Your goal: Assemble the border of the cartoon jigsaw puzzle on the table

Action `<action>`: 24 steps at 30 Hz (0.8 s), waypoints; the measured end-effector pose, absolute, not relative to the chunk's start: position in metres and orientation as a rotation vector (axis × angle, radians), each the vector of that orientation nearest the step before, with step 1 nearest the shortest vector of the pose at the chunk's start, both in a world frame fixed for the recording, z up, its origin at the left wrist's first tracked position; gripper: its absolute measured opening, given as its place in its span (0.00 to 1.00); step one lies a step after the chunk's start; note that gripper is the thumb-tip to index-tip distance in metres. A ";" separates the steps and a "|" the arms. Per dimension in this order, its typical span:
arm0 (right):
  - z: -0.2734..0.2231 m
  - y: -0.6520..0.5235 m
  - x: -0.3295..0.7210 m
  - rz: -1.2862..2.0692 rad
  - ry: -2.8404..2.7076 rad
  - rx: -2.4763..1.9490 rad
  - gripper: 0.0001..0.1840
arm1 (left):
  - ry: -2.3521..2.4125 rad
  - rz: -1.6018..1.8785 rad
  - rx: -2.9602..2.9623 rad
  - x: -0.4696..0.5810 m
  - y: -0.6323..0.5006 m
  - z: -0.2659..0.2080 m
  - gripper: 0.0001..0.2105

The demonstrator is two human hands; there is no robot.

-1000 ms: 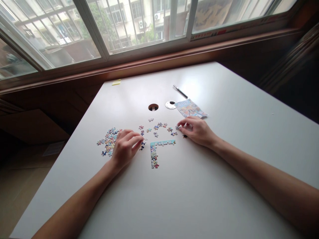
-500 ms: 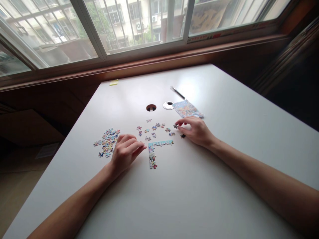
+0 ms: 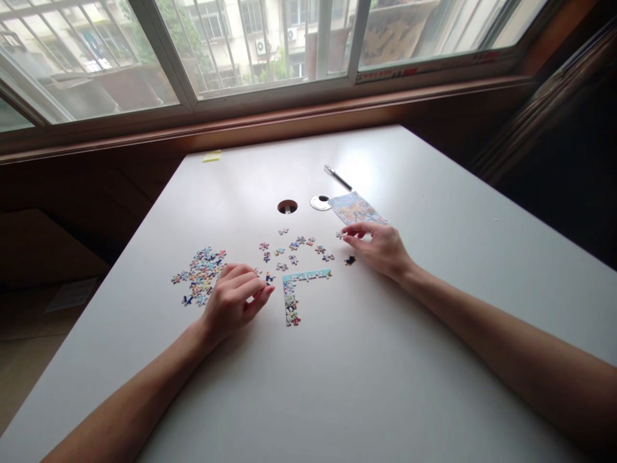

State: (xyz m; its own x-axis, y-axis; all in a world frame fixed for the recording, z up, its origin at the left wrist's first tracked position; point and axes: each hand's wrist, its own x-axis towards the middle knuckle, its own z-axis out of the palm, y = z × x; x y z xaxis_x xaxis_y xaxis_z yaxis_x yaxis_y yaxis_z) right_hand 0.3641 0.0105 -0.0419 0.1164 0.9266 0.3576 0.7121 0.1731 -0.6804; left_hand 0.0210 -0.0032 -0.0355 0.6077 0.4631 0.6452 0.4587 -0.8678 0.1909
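Head camera view: two bare forearms reach in over a white worktop (image 3: 313, 392) from its near side. Nearest, around the middle of the worktop, lies a joined puzzle strip (image 3: 290, 301) shaped like an L, its corner towards the far left; one arm runs towards the near edge, the other towards the right edge.

On the left-edge side of the strip is the left hand (image 3: 236, 299). Its thumb and forefinger tips are close together, just beside a dark blue piece (image 3: 270, 278); I cannot tell whether anything is between them. Beyond that hand, nearer the left edge, a heap of loose pieces (image 3: 201, 275) spreads flat.

Towards the right edge, a black piece (image 3: 349, 260) lies just below the right hand (image 3: 380, 249). Its fingers are narrowed on a small pale piece (image 3: 340, 235), held at the tips of thumb and forefinger. Between the hands, past the strip, more single pieces (image 3: 294, 245) lie scattered and apart from the heap.

Farther off, a colourful picture sheet (image 3: 357, 207) lies just beyond the right hand. Next to its left corner is a round silver cap (image 3: 319, 202), then a round hole (image 3: 287, 207) in the worktop. A dark pen (image 3: 338, 177) points towards the far edge, and a yellow note (image 3: 212, 155) sits at the far left corner. Behind is a barred window (image 3: 265, 45).
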 end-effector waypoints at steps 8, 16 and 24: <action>-0.043 0.010 0.363 0.362 -1.671 -1.571 0.09 | 0.788 1.102 2.813 0.021 -0.004 -0.034 0.11; -0.043 0.009 0.364 0.329 -1.710 -1.536 0.09 | 0.789 1.081 2.824 0.021 -0.004 -0.034 0.12; -0.044 0.009 0.364 0.323 -1.734 -1.517 0.09 | 0.798 1.071 2.830 0.022 -0.005 -0.033 0.12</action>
